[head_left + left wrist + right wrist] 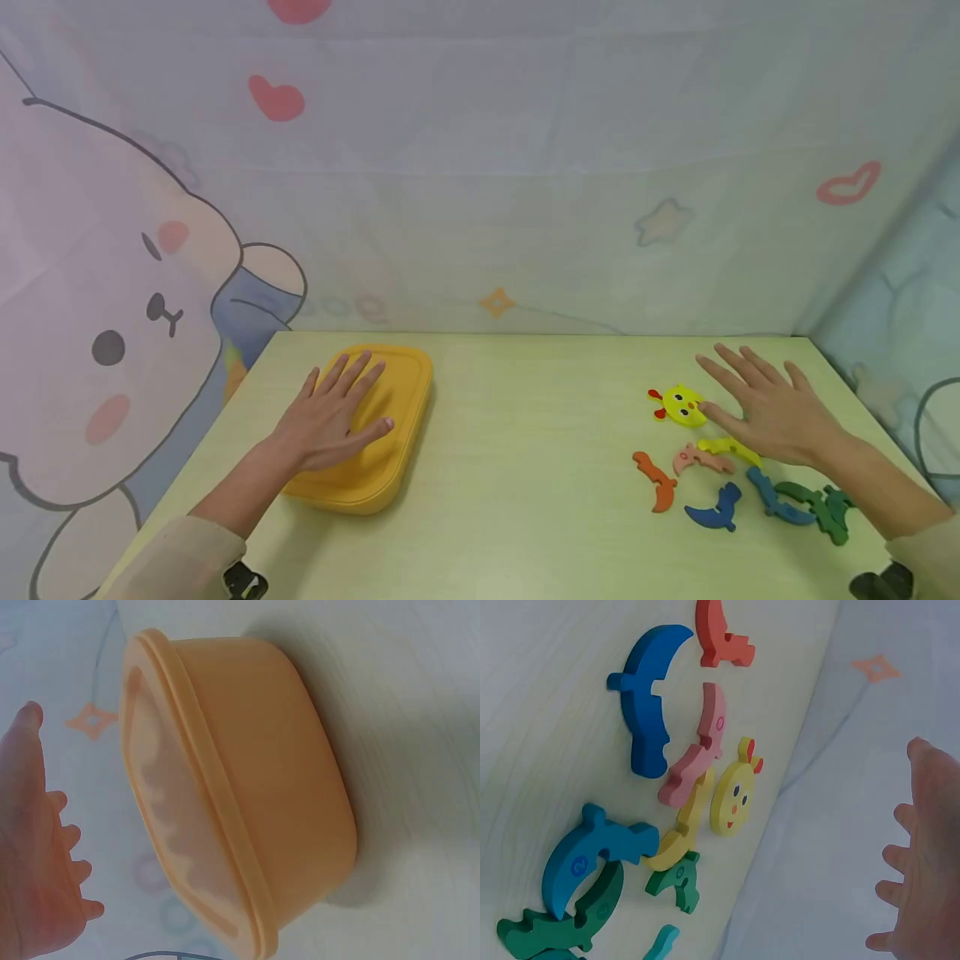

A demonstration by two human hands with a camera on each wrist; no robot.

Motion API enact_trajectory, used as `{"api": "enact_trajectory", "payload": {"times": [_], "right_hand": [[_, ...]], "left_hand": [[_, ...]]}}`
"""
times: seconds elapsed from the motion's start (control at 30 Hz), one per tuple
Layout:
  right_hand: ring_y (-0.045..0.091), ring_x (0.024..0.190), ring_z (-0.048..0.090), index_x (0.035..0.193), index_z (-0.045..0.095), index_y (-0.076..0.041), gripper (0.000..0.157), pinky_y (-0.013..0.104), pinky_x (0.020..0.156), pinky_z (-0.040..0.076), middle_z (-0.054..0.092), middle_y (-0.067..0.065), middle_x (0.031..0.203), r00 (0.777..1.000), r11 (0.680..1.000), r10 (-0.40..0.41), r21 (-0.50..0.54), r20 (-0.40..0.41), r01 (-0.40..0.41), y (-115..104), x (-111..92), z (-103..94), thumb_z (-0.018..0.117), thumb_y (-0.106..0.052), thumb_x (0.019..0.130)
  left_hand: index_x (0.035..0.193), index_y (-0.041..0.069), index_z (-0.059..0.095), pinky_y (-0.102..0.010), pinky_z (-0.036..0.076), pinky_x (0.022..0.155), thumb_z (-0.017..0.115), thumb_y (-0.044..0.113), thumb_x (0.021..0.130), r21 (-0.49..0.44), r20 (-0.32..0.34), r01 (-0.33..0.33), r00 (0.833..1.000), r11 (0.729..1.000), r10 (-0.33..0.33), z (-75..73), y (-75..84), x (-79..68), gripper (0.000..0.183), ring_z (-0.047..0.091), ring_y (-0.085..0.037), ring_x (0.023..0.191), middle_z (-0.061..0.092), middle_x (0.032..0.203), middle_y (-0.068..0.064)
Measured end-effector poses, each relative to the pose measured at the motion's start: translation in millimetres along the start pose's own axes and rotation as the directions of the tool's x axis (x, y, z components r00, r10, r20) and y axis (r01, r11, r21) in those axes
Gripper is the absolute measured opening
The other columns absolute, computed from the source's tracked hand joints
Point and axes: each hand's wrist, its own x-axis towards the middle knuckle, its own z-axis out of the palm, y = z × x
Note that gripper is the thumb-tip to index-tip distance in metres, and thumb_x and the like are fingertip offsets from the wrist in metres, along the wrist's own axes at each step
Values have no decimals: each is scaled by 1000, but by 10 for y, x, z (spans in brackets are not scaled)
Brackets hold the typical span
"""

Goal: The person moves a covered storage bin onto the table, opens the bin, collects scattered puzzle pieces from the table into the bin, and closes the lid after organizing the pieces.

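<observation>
My left hand (330, 421) is held above a yellow plastic box (401, 392), fingers spread. In the left wrist view a gap separates the hand (37, 862) from the box's lid (191, 825), which is on. My right hand (783, 412), also spread and holding nothing, hovers over loose wooden puzzle pieces. Nearest it lie a yellow chick-like face piece (681, 406) and a curved yellow piece (733, 451). Around these are a pink piece (701, 461), an orange piece (656, 483), a blue piece (717, 508), a teal-blue piece (776, 500) and green pieces (676, 881).
The pieces lie scattered at the right of a pale wood-grain table (525, 450); some green ones overlap or touch. A cartoon-printed cloth (480, 167) hangs behind the table's far edge and along its sides. Part of a light-blue piece (661, 943) shows in the right wrist view.
</observation>
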Motion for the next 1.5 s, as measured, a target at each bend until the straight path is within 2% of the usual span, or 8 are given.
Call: {"api": "enact_trajectory", "payload": {"times": [0.3, 0.47, 0.63, 0.73, 0.97, 1.27, 1.4, 1.5], "right_hand": [[43, 128, 28, 144, 30, -19, 66, 72, 95, 16, 33, 18, 144, 1000, 1000, -9, 11, -17, 9, -112, 102, -2, 52, -48, 88], [44, 123, 36, 139, 38, -14, 62, 70, 91, 25, 38, 20, 139, 998, 999, -36, -7, -44, 35, -164, 162, -12, 56, -44, 87], [44, 117, 43, 135, 44, -10, 59, 66, 86, 36, 44, 21, 135, 996, 998, -56, 0, -66, 56, -220, 226, -8, 62, -37, 85], [43, 115, 45, 134, 45, -9, 58, 64, 83, 41, 46, 21, 133, 996, 998, -53, 41, -71, 56, -265, 253, 5, 64, -32, 84], [41, 111, 49, 133, 45, -7, 54, 55, 83, 48, 50, 21, 127, 999, 982, -5, 186, -49, 14, -434, 342, 37, 64, -24, 86], [33, 99, 59, 129, 49, -7, 46, 46, 73, 53, 54, 17, 122, 996, 951, -1, 309, -91, 29, -654, 434, 145, 62, -21, 87], [30, 97, 60, 127, 51, -7, 44, 42, 70, 54, 56, 15, 121, 996, 932, 16, 362, -86, 16, -757, 459, 216, 62, -21, 87], [31, 100, 60, 127, 51, -7, 43, 41, 71, 54, 57, 13, 120, 997, 915, 29, 404, -72, 2, -838, 482, 260, 61, -20, 88]], "left_hand": [[147, 15, 25, -61, 11, 108, 41, 61, 88, -8, -32, 5, 999, 1000, -5, 17, -42, -18, 76, 13, -36, 139, 15, 154, -10], [145, 13, 28, -61, 10, 108, 40, 58, 90, -35, -41, 26, 999, 999, -27, 25, -93, -19, 72, 14, -37, 139, 16, 153, -11], [143, 10, 31, -60, 17, 107, 41, 54, 91, -60, -80, 33, 996, 998, -38, 37, -165, -22, 69, 20, -39, 136, 20, 152, -13], [142, 8, 34, -58, 22, 105, 43, 50, 92, -83, -118, 30, 992, 996, -39, 44, -209, -27, 66, 26, -40, 133, 24, 150, -15], [138, 4, 38, -57, 28, 102, 41, 44, 95, -217, -165, 59, 982, 974, -96, 58, -260, -47, 59, 32, -39, 129, 31, 146, -17], [132, 1, 46, -58, 34, 97, 41, 41, 96, -282, -225, 85, 962, 956, -152, 66, -310, -74, 54, 39, -41, 123, 39, 140, -18], [132, 3, 46, -59, 36, 94, 40, 41, 96, -331, -222, 114, 955, 937, -195, 86, -354, -104, 53, 38, -41, 123, 40, 138, -18], [131, 4, 48, -58, 40, 88, 39, 40, 97, -387, -226, 129, 947, 913, -229, 107, -401, -120, 50, 43, -40, 119, 42, 136, -18]]}}
